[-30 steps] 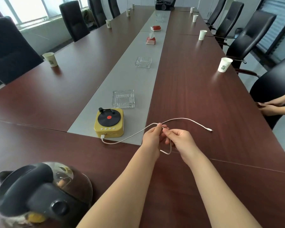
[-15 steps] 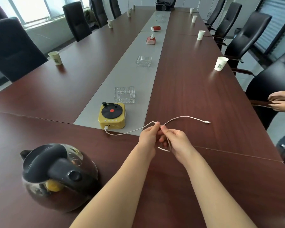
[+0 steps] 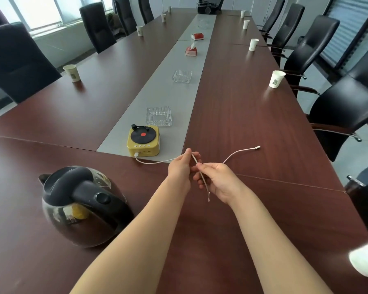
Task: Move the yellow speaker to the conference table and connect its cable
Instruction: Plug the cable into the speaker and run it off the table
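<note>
The yellow speaker (image 3: 143, 140), shaped like a small record player, stands on the grey centre strip of the conference table (image 3: 242, 115). A white cable (image 3: 157, 162) is plugged into its front left corner and runs right to my hands. My left hand (image 3: 182, 166) pinches the cable at the top of a fold. My right hand (image 3: 218, 180) pinches it just below, and a narrow loop hangs down beside that hand. The cable's free end with its plug (image 3: 257, 147) lies on the wood to the right.
A dark kettle (image 3: 81, 204) stands near my left forearm. Two glass ashtrays (image 3: 158, 116) sit on the grey strip behind the speaker, with red tissue boxes farther back. Paper cups (image 3: 276, 79) line both sides. Black chairs surround the table.
The hanging loop between my hands has been drawn longer and narrower. The view has tilted so the kettle shows fully. The other person's hands at the right are out of view.
</note>
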The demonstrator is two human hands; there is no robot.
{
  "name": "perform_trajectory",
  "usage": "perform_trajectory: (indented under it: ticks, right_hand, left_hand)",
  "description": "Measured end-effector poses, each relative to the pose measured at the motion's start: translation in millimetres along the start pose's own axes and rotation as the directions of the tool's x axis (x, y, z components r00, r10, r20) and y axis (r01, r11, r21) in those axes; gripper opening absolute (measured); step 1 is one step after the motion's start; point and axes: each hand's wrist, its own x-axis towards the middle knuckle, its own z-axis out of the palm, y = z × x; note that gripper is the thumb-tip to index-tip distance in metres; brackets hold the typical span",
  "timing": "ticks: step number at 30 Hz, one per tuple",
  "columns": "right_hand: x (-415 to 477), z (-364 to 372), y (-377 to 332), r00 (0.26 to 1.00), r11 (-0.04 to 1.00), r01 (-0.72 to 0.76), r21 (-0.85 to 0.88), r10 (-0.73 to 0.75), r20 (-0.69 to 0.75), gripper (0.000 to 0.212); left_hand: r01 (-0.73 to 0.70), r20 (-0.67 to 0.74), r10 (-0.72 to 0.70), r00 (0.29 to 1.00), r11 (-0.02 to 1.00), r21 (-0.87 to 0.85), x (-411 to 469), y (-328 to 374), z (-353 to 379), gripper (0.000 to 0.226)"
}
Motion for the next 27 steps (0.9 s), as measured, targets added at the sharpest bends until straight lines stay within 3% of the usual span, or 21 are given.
perform_trajectory:
  ticks: [8, 13, 27]
  right_hand:
    - [-39, 7, -1, 0.985, 0.997, -0.071, 0.033, 0.065, 0.158, 0.022]
    - [-60, 13, -1, 0.975, 0.989, -0.120, 0.092, 0.100, 0.201, 0.022]
    - [-88, 35, 12, 0.997, 0.968, -0.054, 0.245, 0.039, 0.065, 0.031]
  left_hand:
    - [-0.061, -0.021, 0.059, 0.998, 0.993, -0.097, -23, 2, -4, 0.032]
    - [0.019, 0.054, -0.010, 0.998, 0.986, -0.168, -39, -5, -12, 0.029]
    - [0.103, 0.284, -0.077, 0.956, 0.992, -0.079, -86, -12, -34, 0.026]
